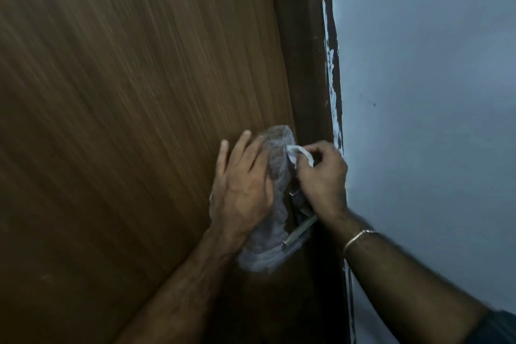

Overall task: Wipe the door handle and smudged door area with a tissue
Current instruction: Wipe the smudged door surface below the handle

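Note:
A brown wood-grain door (125,92) fills the left of the view. Near its right edge a whitish smudged patch (276,148) runs from above the hands down to below the metal door handle (300,227). My left hand (243,184) lies flat on the door with straight fingers, over the left side of the smudge. My right hand (321,173) pinches a small white tissue (298,152) against the upper part of the smudge, just above the handle. The handle's upper part is hidden behind my right hand.
A dark brown door frame (304,50) runs down the door's right edge. Beyond it is a pale blue wall (432,92), with ragged white paint streaks (332,70) along the frame. A thin metal bangle (357,239) sits on my right wrist.

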{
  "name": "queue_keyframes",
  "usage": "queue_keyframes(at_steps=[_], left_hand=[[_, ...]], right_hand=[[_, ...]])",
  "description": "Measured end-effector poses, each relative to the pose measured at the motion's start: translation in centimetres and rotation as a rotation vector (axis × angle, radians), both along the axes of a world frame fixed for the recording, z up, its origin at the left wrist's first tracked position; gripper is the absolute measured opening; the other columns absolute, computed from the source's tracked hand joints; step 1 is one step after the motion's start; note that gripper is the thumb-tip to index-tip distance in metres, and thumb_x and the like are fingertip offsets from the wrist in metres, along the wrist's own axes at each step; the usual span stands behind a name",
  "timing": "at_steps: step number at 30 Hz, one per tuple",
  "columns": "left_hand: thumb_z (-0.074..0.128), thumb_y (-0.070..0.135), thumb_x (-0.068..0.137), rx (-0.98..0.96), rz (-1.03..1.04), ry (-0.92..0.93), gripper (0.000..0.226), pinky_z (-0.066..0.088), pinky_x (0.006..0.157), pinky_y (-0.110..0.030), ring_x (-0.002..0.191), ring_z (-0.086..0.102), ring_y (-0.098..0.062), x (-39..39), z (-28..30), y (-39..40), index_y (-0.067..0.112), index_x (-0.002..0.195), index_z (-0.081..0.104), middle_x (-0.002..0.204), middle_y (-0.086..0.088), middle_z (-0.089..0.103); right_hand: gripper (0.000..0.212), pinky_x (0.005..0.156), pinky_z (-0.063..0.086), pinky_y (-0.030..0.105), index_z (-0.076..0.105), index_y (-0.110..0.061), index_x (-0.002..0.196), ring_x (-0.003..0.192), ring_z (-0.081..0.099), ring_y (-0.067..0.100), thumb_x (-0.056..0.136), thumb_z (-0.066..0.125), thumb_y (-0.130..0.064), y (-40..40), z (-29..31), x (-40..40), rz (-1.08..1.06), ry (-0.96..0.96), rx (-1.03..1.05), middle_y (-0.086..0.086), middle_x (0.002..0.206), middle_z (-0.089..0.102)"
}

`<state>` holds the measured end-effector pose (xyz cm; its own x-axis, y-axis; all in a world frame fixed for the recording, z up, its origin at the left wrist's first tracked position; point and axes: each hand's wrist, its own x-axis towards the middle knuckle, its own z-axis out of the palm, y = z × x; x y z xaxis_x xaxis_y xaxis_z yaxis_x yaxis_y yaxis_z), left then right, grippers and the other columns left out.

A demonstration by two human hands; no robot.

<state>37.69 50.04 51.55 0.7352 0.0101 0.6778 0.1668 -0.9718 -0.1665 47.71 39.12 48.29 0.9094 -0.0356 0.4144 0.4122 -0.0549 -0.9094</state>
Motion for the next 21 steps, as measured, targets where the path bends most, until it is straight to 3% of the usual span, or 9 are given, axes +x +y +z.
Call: queue_keyframes(at_steps=[4, 10, 14, 18, 21], left_hand=[[0.048, 0.031, 0.092, 0.143, 0.118, 0.017, 0.057, 0.003, 0.119, -0.056, 0.152, 0.012, -0.026, -0.9, 2.9, 1.1, 0.013, 0.146, 0.046, 0.162, -0.006, 0.028], [0.031, 0.034, 0.099, 0.261, 0.272, 0.013, 0.055, -0.002, 0.119, -0.058, 0.153, 0.004, -0.026, -1.7, 5.4, 3.7, 0.018, 0.152, 0.037, 0.165, -0.002, 0.018], [0.021, 0.038, 0.092, 0.284, 0.286, 0.065, 0.065, -0.006, 0.118, -0.058, 0.153, 0.002, -0.026, -2.2, 5.9, 4.0, 0.021, 0.153, 0.034, 0.165, 0.000, 0.015], [0.016, 0.043, 0.091, 0.278, 0.295, 0.062, 0.068, -0.013, 0.117, -0.055, 0.153, -0.002, -0.025, -2.7, 6.1, 4.1, 0.026, 0.155, 0.029, 0.166, 0.003, 0.011], [0.015, 0.043, 0.095, 0.276, 0.312, 0.029, 0.063, -0.014, 0.116, -0.056, 0.153, -0.002, -0.025, -2.9, 5.9, 4.3, 0.031, 0.155, 0.028, 0.166, 0.003, 0.008]], right_hand=[[0.004, 0.066, 0.035, -0.002, 0.063, -0.010, 0.092, 0.080, 0.050, 0.007, 0.088, 0.063, -0.010, 1.6, 1.8, 1.1, -0.149, -0.314, -0.097, 0.004, 0.095, 0.057], [0.008, 0.070, 0.034, -0.006, 0.065, -0.004, 0.094, 0.083, 0.051, 0.008, 0.086, 0.062, -0.004, 3.3, 3.1, 2.1, -0.243, -0.341, -0.030, 0.009, 0.098, 0.059], [0.015, 0.076, 0.047, 0.007, 0.066, -0.005, 0.102, 0.091, 0.058, 0.010, 0.089, 0.063, -0.010, 4.6, 2.3, 2.0, -0.114, -0.347, -0.031, 0.007, 0.105, 0.059], [0.028, 0.097, 0.047, 0.017, 0.068, -0.006, 0.118, 0.116, 0.055, 0.014, 0.095, 0.061, -0.020, 5.4, 0.3, 1.3, 0.046, -0.391, 0.024, 0.008, 0.124, 0.056], [0.030, 0.103, 0.048, 0.029, 0.065, -0.010, 0.126, 0.130, 0.048, 0.017, 0.098, 0.055, -0.017, 5.6, -0.8, 1.4, 0.079, -0.357, 0.060, 0.007, 0.140, 0.051]])
